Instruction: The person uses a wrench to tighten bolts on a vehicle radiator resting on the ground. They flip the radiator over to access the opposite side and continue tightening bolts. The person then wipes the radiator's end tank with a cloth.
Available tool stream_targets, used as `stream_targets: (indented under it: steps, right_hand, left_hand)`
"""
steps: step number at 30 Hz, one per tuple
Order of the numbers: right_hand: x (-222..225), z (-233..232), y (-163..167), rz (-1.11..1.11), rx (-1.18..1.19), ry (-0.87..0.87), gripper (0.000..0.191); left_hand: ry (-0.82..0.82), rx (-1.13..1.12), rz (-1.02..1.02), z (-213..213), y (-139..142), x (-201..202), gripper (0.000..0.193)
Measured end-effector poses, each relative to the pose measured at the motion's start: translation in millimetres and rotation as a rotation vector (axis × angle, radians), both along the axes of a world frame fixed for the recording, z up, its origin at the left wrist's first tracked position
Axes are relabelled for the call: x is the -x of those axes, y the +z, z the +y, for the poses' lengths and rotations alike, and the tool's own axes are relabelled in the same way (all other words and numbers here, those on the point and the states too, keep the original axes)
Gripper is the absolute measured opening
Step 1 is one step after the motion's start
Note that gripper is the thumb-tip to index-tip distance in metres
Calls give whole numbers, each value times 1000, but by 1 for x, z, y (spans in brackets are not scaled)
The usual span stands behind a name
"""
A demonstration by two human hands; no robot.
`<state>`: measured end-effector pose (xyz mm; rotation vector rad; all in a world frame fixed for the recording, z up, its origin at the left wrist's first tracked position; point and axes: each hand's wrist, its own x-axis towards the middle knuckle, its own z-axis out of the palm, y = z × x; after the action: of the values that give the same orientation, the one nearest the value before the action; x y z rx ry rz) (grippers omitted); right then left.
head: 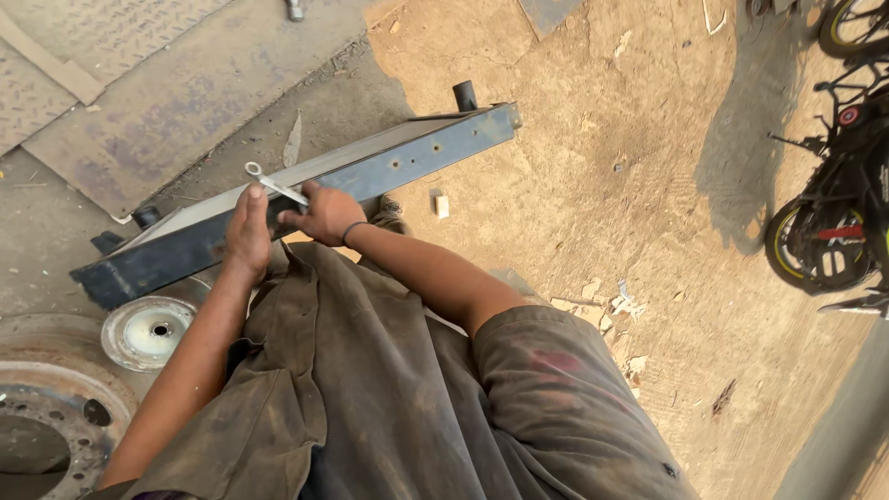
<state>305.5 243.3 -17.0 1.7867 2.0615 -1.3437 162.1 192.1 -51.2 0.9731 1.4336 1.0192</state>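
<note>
Dusty yard ground (593,185), both hands, left hand (248,233) and right hand (324,213), fingers clenched around slim silver ring spanner (274,184) atop long dark-blue metal radiator (306,181).

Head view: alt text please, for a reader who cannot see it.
Both hands, left hand and right hand, grip a ring spanner against a long dark radiator propped on dusty ground. Wheel rims lie at left; a parked motorbike stands at right.

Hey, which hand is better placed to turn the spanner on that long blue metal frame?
Probably the right hand: it grips the spanner by its shaft over the blue frame. The left hand only rests beside it, a finger near the ring end.
</note>
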Motion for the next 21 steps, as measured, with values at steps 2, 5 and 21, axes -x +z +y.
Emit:
stream_targets:
  steps: [2,5,21]
  right_hand:
    - [-29,4,-8,228,2,27,67]
    - [-90,24,-18,438,-47,46,59]
    - [-470,37,53,-407,-51,-580,36]
  left_hand:
    - [117,124,-72,2,-4,-43,60]
    - [400,177,244,16,-7,-105,50]
    - [14,206,803,1,21,-144,23]
